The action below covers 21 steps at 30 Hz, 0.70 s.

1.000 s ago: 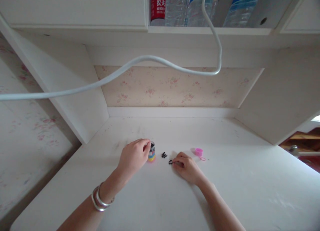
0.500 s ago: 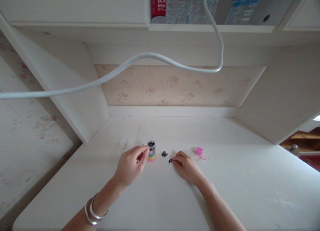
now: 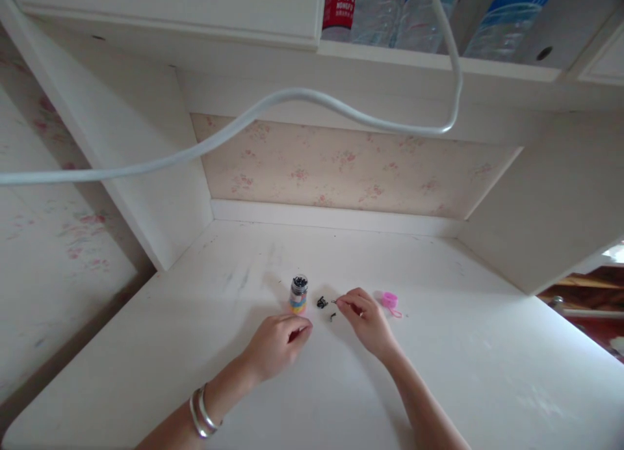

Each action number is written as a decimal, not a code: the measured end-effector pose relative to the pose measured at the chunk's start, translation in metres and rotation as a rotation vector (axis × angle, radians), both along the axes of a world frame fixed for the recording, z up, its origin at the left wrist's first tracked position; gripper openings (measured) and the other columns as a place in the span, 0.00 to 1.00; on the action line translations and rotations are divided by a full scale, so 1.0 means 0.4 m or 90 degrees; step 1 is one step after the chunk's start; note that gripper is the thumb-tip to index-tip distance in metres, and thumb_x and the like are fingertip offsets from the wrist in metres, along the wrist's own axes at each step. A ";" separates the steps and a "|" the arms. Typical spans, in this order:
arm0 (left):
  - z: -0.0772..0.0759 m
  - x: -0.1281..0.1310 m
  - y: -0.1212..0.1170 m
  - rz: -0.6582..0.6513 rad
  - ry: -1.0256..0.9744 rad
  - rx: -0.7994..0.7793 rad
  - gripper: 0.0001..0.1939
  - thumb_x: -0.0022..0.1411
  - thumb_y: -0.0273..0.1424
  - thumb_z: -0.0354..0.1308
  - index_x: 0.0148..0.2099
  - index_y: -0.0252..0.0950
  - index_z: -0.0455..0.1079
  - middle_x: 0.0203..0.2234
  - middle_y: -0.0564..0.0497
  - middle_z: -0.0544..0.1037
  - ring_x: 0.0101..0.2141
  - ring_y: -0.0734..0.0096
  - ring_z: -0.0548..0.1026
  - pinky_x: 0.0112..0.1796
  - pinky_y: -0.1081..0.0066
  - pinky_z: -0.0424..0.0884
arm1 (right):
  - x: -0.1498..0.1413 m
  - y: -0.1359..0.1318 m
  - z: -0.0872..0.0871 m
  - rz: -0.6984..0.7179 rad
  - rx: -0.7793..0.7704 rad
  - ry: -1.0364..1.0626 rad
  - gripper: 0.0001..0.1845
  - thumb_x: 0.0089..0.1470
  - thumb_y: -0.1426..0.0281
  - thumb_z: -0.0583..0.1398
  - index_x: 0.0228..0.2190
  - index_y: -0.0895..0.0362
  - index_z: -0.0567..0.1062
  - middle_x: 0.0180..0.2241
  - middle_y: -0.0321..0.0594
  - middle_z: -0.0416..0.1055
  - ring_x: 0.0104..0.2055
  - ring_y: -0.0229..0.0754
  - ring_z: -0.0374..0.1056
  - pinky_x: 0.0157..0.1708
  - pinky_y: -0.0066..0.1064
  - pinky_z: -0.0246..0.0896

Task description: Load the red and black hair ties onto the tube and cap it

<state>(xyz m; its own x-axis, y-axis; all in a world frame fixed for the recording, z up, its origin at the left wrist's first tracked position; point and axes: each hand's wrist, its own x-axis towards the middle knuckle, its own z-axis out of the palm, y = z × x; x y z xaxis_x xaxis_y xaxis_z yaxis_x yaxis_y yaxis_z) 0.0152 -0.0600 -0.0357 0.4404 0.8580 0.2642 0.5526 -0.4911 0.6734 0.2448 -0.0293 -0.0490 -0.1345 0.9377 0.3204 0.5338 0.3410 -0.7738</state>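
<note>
A small clear jar (image 3: 299, 296) stands upright and lidless, with black bands at its mouth and coloured layers below. My left hand (image 3: 277, 344) is closed in a pinch just in front of it; whatever its fingertips may hold is too small to see. Between the fingertips of my right hand (image 3: 364, 320) is a thin black hair tie (image 3: 334, 301), raised slightly over the desk. A small heap of black hair ties (image 3: 322, 302) lies right of the jar. One loose black hair tie (image 3: 333, 317) rests nearer to me.
A pink lid with a loop (image 3: 389, 300) lies on the white desk (image 3: 487, 359), right of my right hand. A white cable (image 3: 302, 95) hangs across the view, close to the camera. Plastic bottles (image 3: 424, 21) fill part of the shelf above.
My left hand has drawn back from the jar's mouth, toward me and to the right. My right hand has lifted slightly with a black hair tie, while another lies below it.
</note>
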 end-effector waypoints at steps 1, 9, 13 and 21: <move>-0.002 -0.003 0.000 -0.002 -0.002 -0.007 0.16 0.67 0.34 0.46 0.37 0.38 0.75 0.27 0.51 0.77 0.27 0.73 0.71 0.31 0.75 0.65 | -0.016 0.000 0.023 0.003 0.012 0.010 0.17 0.59 0.57 0.55 0.31 0.54 0.78 0.32 0.41 0.69 0.32 0.40 0.64 0.29 0.30 0.58; 0.008 -0.028 -0.004 -0.011 0.065 0.017 0.13 0.66 0.31 0.47 0.32 0.38 0.71 0.25 0.54 0.75 0.26 0.74 0.70 0.29 0.75 0.61 | -0.146 0.036 0.179 0.061 0.082 0.016 0.13 0.58 0.61 0.57 0.31 0.54 0.78 0.32 0.40 0.68 0.30 0.37 0.62 0.28 0.29 0.58; 0.003 -0.033 -0.007 -0.007 0.079 0.035 0.12 0.66 0.30 0.47 0.32 0.38 0.69 0.25 0.55 0.76 0.27 0.75 0.71 0.29 0.75 0.59 | -0.173 0.061 0.192 0.082 0.067 -0.027 0.13 0.57 0.61 0.57 0.30 0.54 0.79 0.32 0.40 0.69 0.28 0.35 0.62 0.29 0.29 0.60; -0.007 -0.038 -0.004 -0.012 0.101 0.048 0.11 0.66 0.30 0.47 0.31 0.38 0.68 0.25 0.55 0.76 0.26 0.74 0.71 0.28 0.74 0.57 | -0.188 0.089 0.185 0.101 0.024 -0.050 0.07 0.53 0.70 0.59 0.30 0.54 0.79 0.33 0.38 0.70 0.28 0.35 0.63 0.31 0.29 0.60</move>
<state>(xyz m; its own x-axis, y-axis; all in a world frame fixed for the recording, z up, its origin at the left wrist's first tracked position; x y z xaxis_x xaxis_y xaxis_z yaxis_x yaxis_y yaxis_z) 0.0000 -0.0617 -0.0387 0.4977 0.8294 0.2538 0.6386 -0.5484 0.5398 0.1696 0.0063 0.0251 -0.3061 0.8899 0.3382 0.5286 0.4544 -0.7170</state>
